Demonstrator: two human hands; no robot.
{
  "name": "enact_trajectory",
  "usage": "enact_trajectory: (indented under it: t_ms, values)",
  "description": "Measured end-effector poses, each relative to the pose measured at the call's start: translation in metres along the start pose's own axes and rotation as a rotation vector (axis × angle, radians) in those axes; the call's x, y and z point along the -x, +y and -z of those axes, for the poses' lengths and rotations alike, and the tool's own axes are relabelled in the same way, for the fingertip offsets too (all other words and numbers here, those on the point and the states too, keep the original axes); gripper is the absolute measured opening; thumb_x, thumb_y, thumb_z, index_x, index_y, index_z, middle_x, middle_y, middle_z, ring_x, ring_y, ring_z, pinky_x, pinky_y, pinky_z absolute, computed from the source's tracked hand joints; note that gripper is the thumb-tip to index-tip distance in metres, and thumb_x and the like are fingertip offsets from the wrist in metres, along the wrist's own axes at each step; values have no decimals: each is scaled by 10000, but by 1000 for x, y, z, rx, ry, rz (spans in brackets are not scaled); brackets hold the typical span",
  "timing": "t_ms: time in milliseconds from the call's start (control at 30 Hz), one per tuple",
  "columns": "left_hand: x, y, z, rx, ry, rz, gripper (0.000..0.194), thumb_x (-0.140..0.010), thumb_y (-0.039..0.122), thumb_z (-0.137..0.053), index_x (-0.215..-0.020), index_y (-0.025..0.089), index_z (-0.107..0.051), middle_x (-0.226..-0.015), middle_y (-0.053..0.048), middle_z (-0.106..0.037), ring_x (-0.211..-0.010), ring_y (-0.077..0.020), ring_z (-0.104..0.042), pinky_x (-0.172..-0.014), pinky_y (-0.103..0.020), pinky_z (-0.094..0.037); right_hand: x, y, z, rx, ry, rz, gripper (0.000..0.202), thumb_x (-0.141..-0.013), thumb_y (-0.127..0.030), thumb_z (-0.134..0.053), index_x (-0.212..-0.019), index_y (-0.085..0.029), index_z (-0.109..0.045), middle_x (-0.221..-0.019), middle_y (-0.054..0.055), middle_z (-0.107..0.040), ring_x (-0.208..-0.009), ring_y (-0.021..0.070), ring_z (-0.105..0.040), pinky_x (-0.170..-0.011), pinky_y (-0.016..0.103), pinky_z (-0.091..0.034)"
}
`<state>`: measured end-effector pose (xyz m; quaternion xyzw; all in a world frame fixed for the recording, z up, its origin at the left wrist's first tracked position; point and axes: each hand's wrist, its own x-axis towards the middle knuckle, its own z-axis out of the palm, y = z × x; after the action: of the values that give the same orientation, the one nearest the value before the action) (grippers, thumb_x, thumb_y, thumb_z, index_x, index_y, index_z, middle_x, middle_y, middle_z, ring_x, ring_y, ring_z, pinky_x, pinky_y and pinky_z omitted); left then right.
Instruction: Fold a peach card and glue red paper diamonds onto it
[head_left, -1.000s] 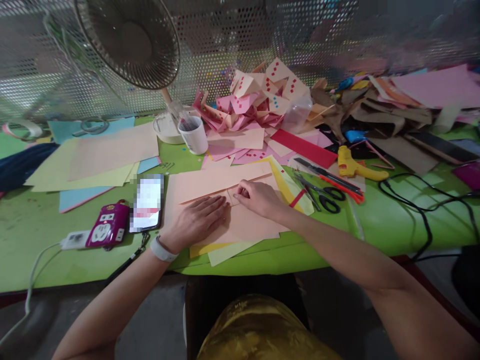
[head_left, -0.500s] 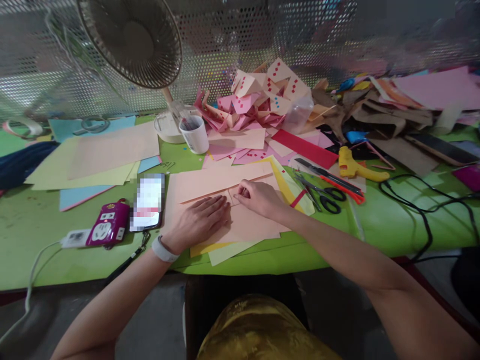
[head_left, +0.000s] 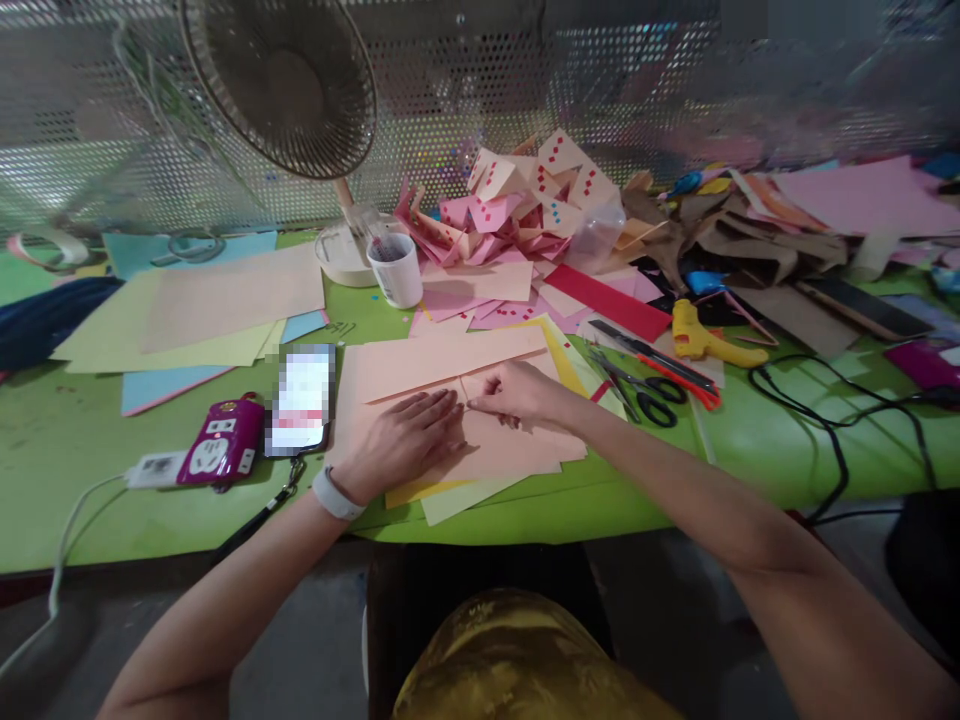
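Note:
A folded sheet of peach paper [head_left: 517, 440] lies on a stack of peach, yellow and pale green sheets in front of me. A long folded edge runs slantwise across it, with a short upright line near its middle. My left hand [head_left: 420, 430] rests flat on the paper, left of that line, fingers stretched out. Close beside its fingertips, my right hand [head_left: 514, 392] has curled fingers, their tips down at the short line on the paper. Whatever they pinch, if anything, is hidden. Scissors [head_left: 652, 400] and a red-handled cutter [head_left: 675, 370] lie right of the stack.
A phone [head_left: 304, 400] and a purple device [head_left: 225, 440] with a white cable are at left. Behind stand a fan [head_left: 292, 90], a white cup [head_left: 397, 272] and a heap of cut paper [head_left: 510, 210]. A yellow glue gun [head_left: 712, 340] and black cables [head_left: 825, 430] lie right.
My right hand has turned and shifted slightly down, its fingertips now lower along the short line. My left hand stays flat on the paper. The view has moved a little.

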<state>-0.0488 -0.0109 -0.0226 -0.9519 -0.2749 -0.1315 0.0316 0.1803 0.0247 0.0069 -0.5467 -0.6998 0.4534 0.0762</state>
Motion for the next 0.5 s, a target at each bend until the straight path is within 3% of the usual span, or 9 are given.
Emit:
enact_trajectory:
  t_ms: [500]
  values:
    - [2,-2,5,-36,-5,-24,431,-992,416,-400,-1300,154,-547,-1357,-137,-573,-1251,-232,-553,-1063,-412,-446,-17,7,4,-231,-192,-32,285,-738,-326,-740,-568,-160,-582,-490,15,-632,-459,123,-609,-457,223,-516]
